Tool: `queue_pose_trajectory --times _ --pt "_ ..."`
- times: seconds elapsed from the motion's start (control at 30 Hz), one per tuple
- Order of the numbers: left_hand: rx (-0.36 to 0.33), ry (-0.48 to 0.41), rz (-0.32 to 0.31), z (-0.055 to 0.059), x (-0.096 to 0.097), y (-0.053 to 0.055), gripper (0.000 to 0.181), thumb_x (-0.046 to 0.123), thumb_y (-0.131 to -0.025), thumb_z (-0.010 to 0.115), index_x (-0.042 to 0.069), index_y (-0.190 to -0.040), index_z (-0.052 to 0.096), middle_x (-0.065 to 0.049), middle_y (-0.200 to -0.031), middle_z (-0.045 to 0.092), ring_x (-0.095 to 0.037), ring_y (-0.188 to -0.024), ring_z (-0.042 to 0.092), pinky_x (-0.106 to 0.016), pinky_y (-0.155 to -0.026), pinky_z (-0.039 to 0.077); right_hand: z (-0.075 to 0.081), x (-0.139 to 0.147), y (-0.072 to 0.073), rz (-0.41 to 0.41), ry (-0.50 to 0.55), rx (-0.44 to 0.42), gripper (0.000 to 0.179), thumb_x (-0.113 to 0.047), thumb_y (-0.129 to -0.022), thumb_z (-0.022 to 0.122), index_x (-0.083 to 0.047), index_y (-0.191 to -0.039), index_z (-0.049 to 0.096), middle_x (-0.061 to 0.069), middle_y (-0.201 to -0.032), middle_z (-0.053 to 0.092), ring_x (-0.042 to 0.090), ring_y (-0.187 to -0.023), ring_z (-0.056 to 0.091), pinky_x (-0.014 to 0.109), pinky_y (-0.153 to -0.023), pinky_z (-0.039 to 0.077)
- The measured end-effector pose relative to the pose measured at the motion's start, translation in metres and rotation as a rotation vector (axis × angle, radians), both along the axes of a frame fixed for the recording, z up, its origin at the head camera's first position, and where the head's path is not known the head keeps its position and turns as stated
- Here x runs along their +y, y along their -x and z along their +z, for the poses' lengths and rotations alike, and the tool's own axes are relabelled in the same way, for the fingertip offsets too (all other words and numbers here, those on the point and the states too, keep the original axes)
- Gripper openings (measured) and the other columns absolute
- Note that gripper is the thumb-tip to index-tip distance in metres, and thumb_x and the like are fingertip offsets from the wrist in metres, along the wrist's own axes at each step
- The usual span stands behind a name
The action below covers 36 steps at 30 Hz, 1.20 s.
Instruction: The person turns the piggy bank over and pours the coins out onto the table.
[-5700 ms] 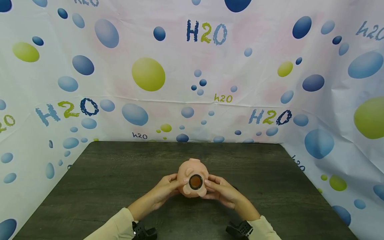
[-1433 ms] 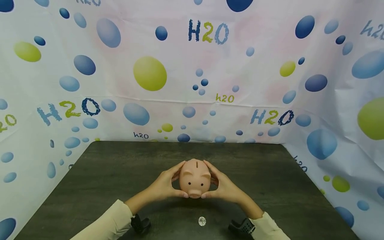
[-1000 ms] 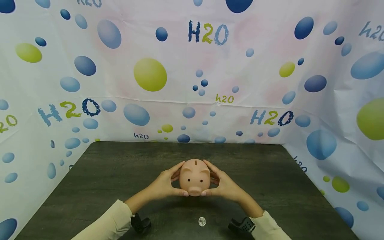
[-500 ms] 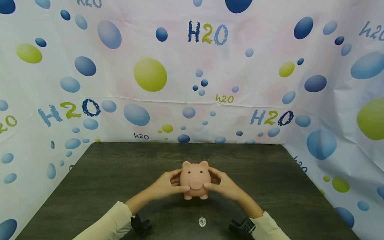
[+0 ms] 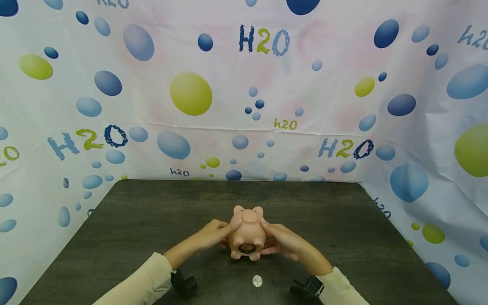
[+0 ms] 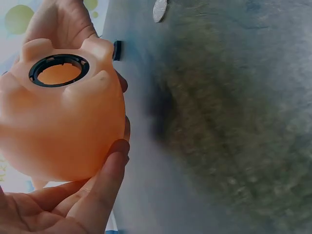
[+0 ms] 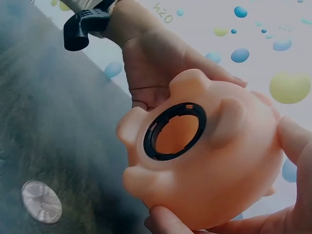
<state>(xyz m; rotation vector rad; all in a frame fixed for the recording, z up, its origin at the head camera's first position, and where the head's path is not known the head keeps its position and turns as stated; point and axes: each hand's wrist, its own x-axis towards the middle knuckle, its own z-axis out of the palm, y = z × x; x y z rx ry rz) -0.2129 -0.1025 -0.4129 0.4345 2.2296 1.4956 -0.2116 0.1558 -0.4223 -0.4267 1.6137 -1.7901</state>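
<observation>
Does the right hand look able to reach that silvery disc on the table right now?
Probably, if it lets go: the right hand holds the pink pig, but nothing visible blocks its way to the silvery disc.

The piggy bank point(image 5: 249, 232) hid some fingers of the left grip point(image 5: 214, 234) and right grip point(image 5: 284, 240). I couldn't read the tiny markings on the coin point(image 5: 257, 281); the left sleeve point(image 5: 145, 277) and right sleeve point(image 5: 340, 286) ran off below.
</observation>
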Motion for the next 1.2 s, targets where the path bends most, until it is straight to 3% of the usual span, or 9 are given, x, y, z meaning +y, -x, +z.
queue_pose_trajectory --times 0.13,0.27,0.4,0.5,0.6,0.67,0.77,0.87,1.2 --pt "0.038 0.004 -0.003 0.014 0.0 0.005 0.062 0.055 -0.096 0.048 0.0 -0.119 0.066 -0.009 -0.106 0.069 -0.019 -0.087 0.067 -0.042 -0.079 0.058 0.015 0.002 0.005 -0.024 0.014 -0.008 0.065 -0.044 -0.103 0.039 0.008 -0.142 0.036 0.012 -0.12 0.063 0.029 -0.108 0.063 0.04 -0.092 0.054" --pt "0.107 -0.026 -0.012 0.041 -0.002 0.011 0.063 0.051 -0.095 0.052 0.0 -0.132 0.056 -0.014 -0.118 0.065 -0.023 -0.098 0.066 -0.042 -0.085 0.056 0.044 0.003 0.011 -0.05 0.018 0.072 0.068 -0.04 -0.102 0.046 0.009 -0.145 0.027 0.011 -0.122 0.061 0.024 -0.107 0.064 0.045 -0.097 0.05" --pt "0.253 -0.041 -0.018 0.074 -0.004 0.01 0.067 0.048 -0.092 0.059 0.005 -0.142 0.045 -0.012 -0.127 0.061 -0.023 -0.11 0.062 -0.035 -0.086 0.056 0.077 0.004 0.013 -0.058 0.049 0.232 0.069 -0.034 -0.099 0.054 0.006 -0.148 0.024 0.006 -0.128 0.055 0.018 -0.111 0.06 0.046 -0.1 0.047" --pt "0.452 -0.092 -0.039 0.083 -0.006 0.004 0.073 0.04 -0.088 0.07 0.008 -0.147 0.039 -0.011 -0.134 0.056 -0.023 -0.116 0.06 -0.033 -0.09 0.054 0.085 0.004 0.006 -0.067 0.105 0.487 0.069 -0.021 -0.097 0.059 0.0 -0.151 0.022 0.009 -0.139 0.046 0.018 -0.12 0.054 0.042 -0.1 0.048" --pt "0.645 -0.136 -0.103 0.065 -0.009 -0.005 0.09 0.029 -0.079 0.081 0.009 -0.151 0.03 -0.012 -0.144 0.046 -0.025 -0.123 0.054 -0.034 -0.097 0.05 0.063 0.003 -0.005 -0.101 0.115 0.805 0.082 -0.007 -0.089 0.069 -0.002 -0.153 0.018 0.016 -0.152 0.03 0.019 -0.132 0.045 0.037 -0.103 0.046" --pt "0.678 -0.12 -0.157 0.04 -0.01 -0.011 0.1 0.027 -0.074 0.084 0.008 -0.152 0.024 -0.012 -0.149 0.039 -0.025 -0.127 0.051 -0.032 -0.101 0.047 0.036 0.003 -0.01 -0.107 0.078 0.923 0.093 -0.001 -0.082 0.075 -0.004 -0.154 0.016 0.018 -0.156 0.021 0.016 -0.137 0.037 0.033 -0.106 0.043" --pt "0.57 -0.05 -0.214 0.001 -0.011 -0.018 0.105 0.032 -0.073 0.084 0.004 -0.152 0.021 -0.014 -0.15 0.037 -0.025 -0.129 0.049 -0.029 -0.102 0.046 -0.003 0.005 -0.017 -0.051 -0.026 0.861 0.097 0.0 -0.08 0.077 -0.012 -0.155 0.016 0.013 -0.158 0.016 0.009 -0.139 0.033 0.029 -0.106 0.042" --pt "0.461 -0.025 -0.217 -0.021 -0.01 -0.021 0.106 0.035 -0.073 0.083 0.002 -0.152 0.02 -0.014 -0.15 0.038 -0.026 -0.129 0.049 -0.028 -0.102 0.046 -0.024 0.007 -0.019 -0.023 -0.069 0.773 0.095 -0.003 -0.082 0.076 -0.017 -0.155 0.017 0.012 -0.158 0.015 0.008 -0.14 0.032 0.028 -0.107 0.04" --pt "0.507 -0.026 -0.199 -0.013 -0.004 -0.01 0.103 0.037 -0.073 0.084 0.005 -0.151 0.025 -0.012 -0.149 0.039 -0.024 -0.124 0.054 -0.035 -0.102 0.046 -0.025 0.014 -0.015 -0.061 0.007 0.734 0.092 -0.001 -0.084 0.073 -0.012 -0.155 0.015 0.019 -0.156 0.019 0.01 -0.137 0.037 0.032 -0.106 0.042"
